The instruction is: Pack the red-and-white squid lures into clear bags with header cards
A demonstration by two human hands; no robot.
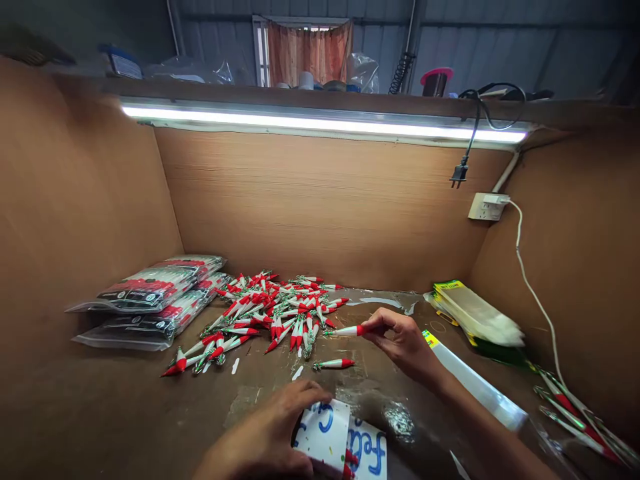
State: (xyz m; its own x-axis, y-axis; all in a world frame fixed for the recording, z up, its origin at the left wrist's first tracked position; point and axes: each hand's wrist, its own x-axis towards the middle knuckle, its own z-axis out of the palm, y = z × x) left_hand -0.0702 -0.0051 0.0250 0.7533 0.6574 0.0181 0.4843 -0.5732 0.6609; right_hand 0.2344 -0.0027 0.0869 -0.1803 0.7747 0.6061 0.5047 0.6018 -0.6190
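My right hand (400,337) pinches the red tip of a red-and-white squid jig (345,331), its green hook end pointing left. My left hand (280,427) is wrapped round the side of a white box (325,427) with blue handwriting at the near edge. Some red shows in the gap between the box's two white faces. Beyond both hands lies a loose heap of squid jigs (280,307), red and white with green ends. One single squid jig (334,364) rests on the table between the heap and the box.
Filled plastic bags (155,287) are stacked at left. At right are clear packaging sleeves (475,313), a long clear sleeve (475,380) beside my right forearm, and several more jigs (575,413). A black plug (459,175) hangs from the shelf; a white cable (520,260) runs down the right wall.
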